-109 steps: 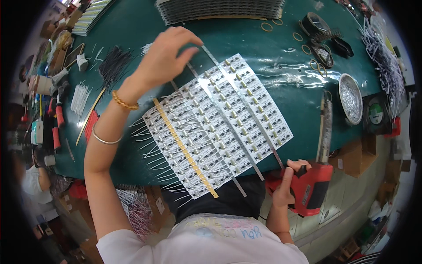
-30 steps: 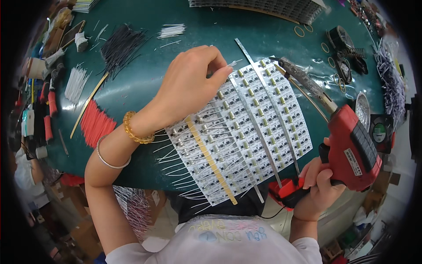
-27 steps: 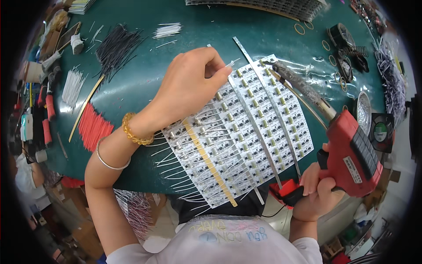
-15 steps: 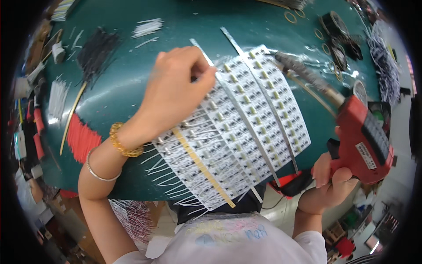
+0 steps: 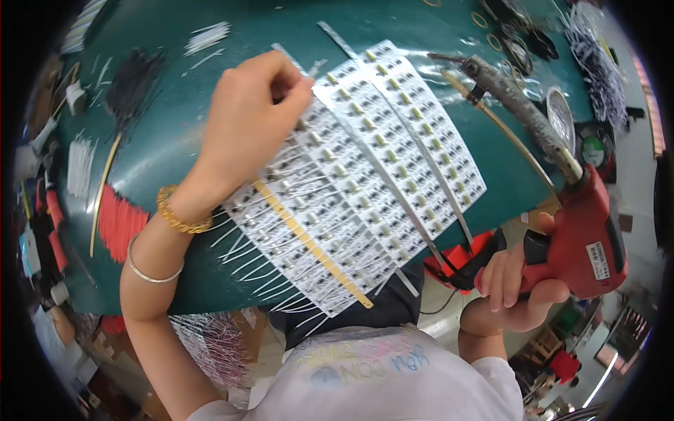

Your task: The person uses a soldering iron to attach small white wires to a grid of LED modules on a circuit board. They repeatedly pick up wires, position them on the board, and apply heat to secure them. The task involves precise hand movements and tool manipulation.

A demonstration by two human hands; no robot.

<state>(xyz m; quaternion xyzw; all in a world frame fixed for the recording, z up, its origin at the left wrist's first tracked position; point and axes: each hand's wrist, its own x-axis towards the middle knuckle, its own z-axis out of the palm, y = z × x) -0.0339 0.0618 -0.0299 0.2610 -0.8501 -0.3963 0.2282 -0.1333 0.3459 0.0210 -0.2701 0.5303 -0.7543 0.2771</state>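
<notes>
A sheet of white circuit boards [image 5: 421, 158] lies tilted across the near edge of the table, with rows of small dark and pale parts. Metal strips [image 5: 393, 186] and a yellow strip [image 5: 312, 243] cross it. White wires [image 5: 263, 270] stick out along its left side. At the sheet's upper left corner, my left hand [image 5: 256, 116] is pinched; whatever its fingertips hold is hidden. Off the right side, my right hand [image 5: 523, 281] grips a red soldering gun [image 5: 590, 238]. Its long barrel points up and left, the thin tip beyond the sheet's upper right edge, apart from it.
Bundles of black wires [image 5: 137, 84], red wires [image 5: 121, 223] and white wires [image 5: 82, 165] lie left on the green table [image 5: 168, 133]. More white pieces [image 5: 208, 37] sit farther back. Tape rolls, yellow rings [image 5: 479, 19] and a wire bundle [image 5: 597, 63] are at the right.
The view has shifted, so the table and sheet appear farther left and up. The soldering gun's tip has moved away from the sheet's upper right edge. My left hand stays pinched at the corner.
</notes>
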